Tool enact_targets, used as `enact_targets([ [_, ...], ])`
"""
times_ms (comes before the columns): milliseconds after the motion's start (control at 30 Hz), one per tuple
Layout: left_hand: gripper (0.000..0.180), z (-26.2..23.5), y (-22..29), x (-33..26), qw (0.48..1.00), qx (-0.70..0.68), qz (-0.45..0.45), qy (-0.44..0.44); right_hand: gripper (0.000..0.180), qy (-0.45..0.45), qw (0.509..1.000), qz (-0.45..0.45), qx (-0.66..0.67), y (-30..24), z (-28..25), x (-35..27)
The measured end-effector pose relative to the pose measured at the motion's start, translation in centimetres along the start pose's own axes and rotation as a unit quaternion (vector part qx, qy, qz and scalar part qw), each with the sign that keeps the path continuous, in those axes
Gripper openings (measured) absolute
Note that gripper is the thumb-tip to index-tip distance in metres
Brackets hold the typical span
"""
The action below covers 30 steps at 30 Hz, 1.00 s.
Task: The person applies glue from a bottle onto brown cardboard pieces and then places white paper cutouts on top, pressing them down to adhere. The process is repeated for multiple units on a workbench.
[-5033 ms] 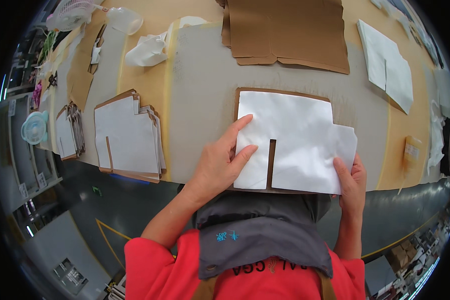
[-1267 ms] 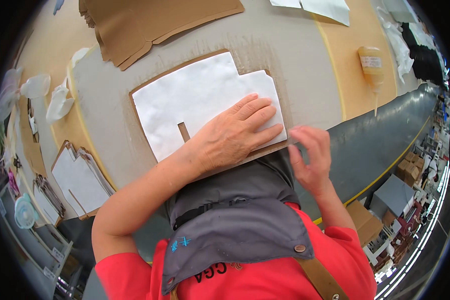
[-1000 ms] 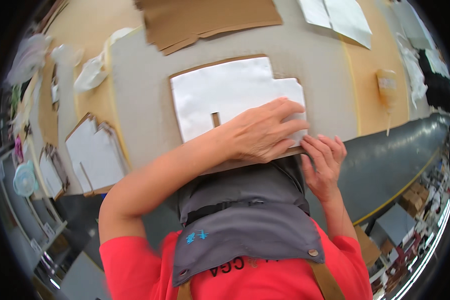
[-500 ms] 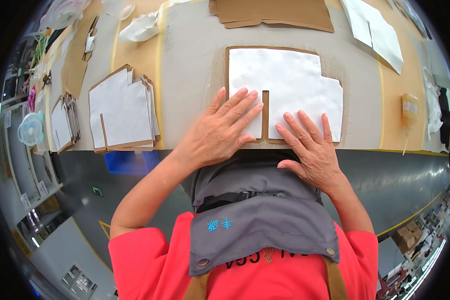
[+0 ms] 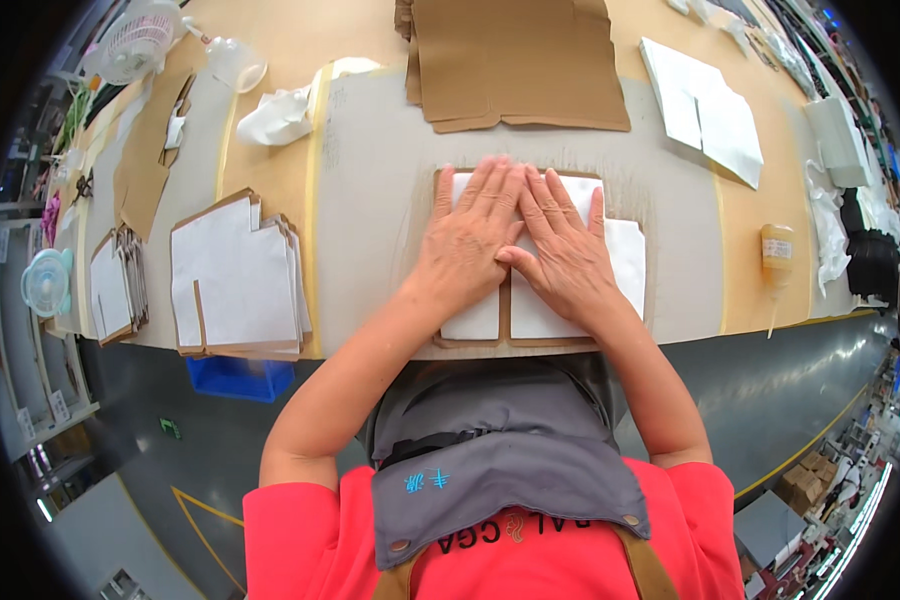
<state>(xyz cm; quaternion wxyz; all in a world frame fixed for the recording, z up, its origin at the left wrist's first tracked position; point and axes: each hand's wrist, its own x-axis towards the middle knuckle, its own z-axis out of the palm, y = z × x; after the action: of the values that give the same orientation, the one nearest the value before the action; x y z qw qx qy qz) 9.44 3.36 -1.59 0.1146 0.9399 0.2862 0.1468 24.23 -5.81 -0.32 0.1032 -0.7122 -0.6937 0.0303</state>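
A white sheet (image 5: pixel 625 262) with a stepped right corner and a narrow slot lies on a slightly larger brown piece (image 5: pixel 505 310), whose edge shows around it. My left hand (image 5: pixel 470 238) lies flat on the sheet's upper left, fingers stretched away from me. Close beside it, my right hand (image 5: pixel 567 262) also lies flat, its fingertips near the left hand's and its thumb by the slot. Both hands are open and hold nothing. They cover the middle of the sheet and the slot's upper end.
Stacked brown pieces (image 5: pixel 520 65) lie beyond the hands. A stack of white-faced pieces (image 5: pixel 235 270) is at left, with a smaller stack (image 5: pixel 118 285) farther left. White sheets (image 5: pixel 700 110) and a yellowish bottle (image 5: pixel 776 247) are at right. A blue bin (image 5: pixel 240 378) stands below the table edge.
Both hands have moved farther up the white sheet and closer together, and the right hand has shifted left onto it. The whole view has also shifted, showing more of the table's far side.
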Motion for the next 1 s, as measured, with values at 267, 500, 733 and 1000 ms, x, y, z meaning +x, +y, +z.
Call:
enact_targets([
  [267,0.067,-1.2,-1.7,-2.4,0.991,0.066,-0.108,-0.048,0.085,-0.011,0.989,0.137,-0.051,3.9,-0.2,-2.5],
  [500,0.074,-2.6,-1.0,-3.0,0.990,0.064,-0.129,0.009,0.088,0.016,0.977,0.198,-0.075,5.5,-2.9,-6.4],
  [733,0.082,-1.2,0.7,-5.0,0.995,0.041,-0.077,-0.051,0.093,-0.076,0.985,0.133,-0.083,3.5,-2.9,-6.1],
  [1000,0.074,-3.2,-2.8,-7.9,0.982,-0.010,-0.180,0.048,0.036,0.116,0.981,-0.004,0.155,-0.8,-5.4,1.3],
])
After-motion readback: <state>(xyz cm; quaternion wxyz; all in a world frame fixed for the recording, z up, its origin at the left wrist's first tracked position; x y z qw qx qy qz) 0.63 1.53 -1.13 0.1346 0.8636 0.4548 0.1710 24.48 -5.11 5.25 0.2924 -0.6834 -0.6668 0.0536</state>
